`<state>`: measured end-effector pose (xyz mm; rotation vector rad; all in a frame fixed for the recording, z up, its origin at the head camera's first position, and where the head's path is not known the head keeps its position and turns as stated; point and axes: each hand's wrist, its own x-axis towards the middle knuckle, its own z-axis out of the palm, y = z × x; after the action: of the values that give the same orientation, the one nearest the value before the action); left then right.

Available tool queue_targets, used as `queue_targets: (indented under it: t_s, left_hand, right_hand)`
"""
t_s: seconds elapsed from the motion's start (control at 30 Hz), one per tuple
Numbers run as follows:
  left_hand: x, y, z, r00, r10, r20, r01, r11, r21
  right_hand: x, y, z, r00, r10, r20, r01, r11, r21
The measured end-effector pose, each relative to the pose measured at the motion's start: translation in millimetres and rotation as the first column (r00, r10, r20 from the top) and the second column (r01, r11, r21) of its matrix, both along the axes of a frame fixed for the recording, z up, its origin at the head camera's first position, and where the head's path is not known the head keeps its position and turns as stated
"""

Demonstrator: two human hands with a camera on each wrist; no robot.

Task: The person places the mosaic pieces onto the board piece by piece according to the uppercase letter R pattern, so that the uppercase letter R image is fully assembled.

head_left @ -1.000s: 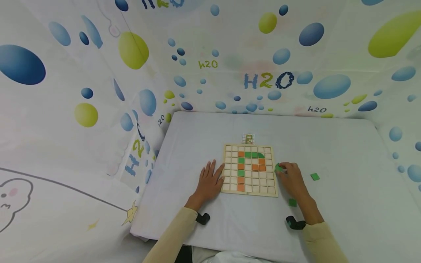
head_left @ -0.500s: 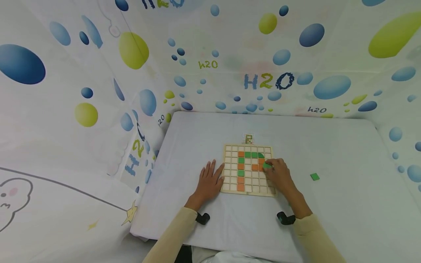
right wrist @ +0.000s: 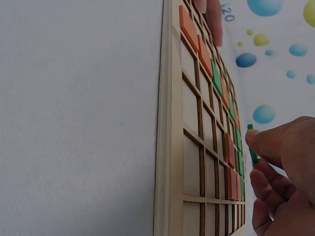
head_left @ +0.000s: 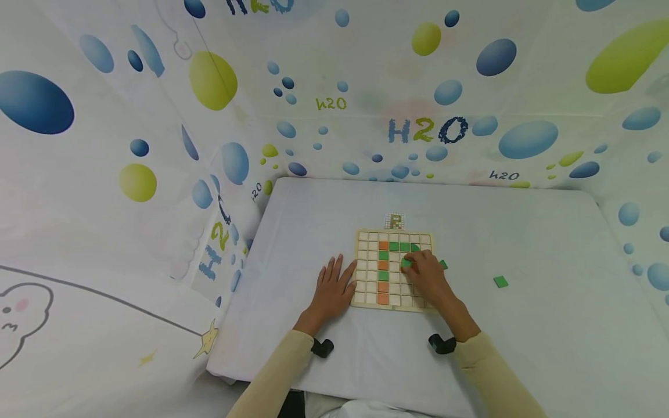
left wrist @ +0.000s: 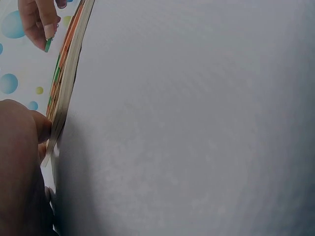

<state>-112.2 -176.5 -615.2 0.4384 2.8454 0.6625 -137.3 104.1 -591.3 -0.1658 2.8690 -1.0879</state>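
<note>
A wooden grid board (head_left: 368,306) lies on the white-covered table, with orange tiles (head_left: 383,287) and green tiles (head_left: 384,255) set in some of its squares. My left hand (head_left: 332,287) lies with fingers extended at the board's left edge, the tips touching the frame. Over the upper right part of the board, my right hand (head_left: 430,277) pinches a small green tile (right wrist: 252,142) between thumb and finger. In the right wrist view that tile is held clear above the grid. The right hand hides part of the board's right side in the head view.
A small printed pattern card (head_left: 395,220) lies just beyond the board's far edge. One loose green tile (head_left: 500,281) rests on the table to the right, and another green piece (head_left: 443,265) shows just past the right hand. Patterned cloth (head_left: 366,75) hangs behind the table.
My right hand has moved left from beside the board to over it, carrying the green tile. Its forearm now covers the tile near the board's lower right. The left hand stays put.
</note>
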Motion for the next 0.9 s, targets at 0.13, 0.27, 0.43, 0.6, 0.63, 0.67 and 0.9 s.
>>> queue_targets:
  t_s: [0.13, 0.27, 0.43, 0.6, 0.63, 0.67, 0.9]
  left_hand:
    - [-0.9, -0.4, -3.4, 1.0, 0.006, -0.002, -0.006, 1.0, -0.017]
    - [-0.9, -0.4, -3.1, 1.0, 0.008, 0.0, -0.008, 1.0, -0.006]
    - [0.1, 0.2, -1.4, 1.0, 0.007, -0.005, -0.007, 1.0, -0.004]
    - [1.0, 0.3, 0.0, 1.0, 0.007, -0.005, -0.007, 1.0, 0.001]
    - [1.3, 0.2, 0.6, 1.0, 0.006, -0.008, -0.006, 1.0, 0.01]
    - [1.3, 0.1, 0.3, 1.0, 0.005, -0.01, -0.005, 1.0, 0.017]
    - [0.4, -1.8, -4.6, 1.0, 0.001, -0.024, 0.0, 0.999, 0.039]
  right_hand:
    - [-0.3, -7, 0.2, 1.0, -0.002, 0.012, 0.002, 1.0, 0.022]
    - [-0.9, -12, 1.0, 1.0, 0.022, -0.018, -0.021, 0.998, 0.051]
    - [-2.1, -17, -1.3, 0.996, 0.064, -0.069, -0.059, 0.996, 0.071]
    - [-2.7, -20, -3.3, 0.991, 0.095, -0.092, -0.087, 0.992, 0.09]
    - [-2.7, -20, -3.4, 0.99, 0.102, -0.099, -0.092, 0.991, 0.095]
    - [-2.6, -19, -3.2, 0.989, 0.108, -0.104, -0.098, 0.99, 0.099]
    - [-4.0, -18, 0.1, 0.984, 0.139, -0.115, -0.126, 0.985, 0.117]
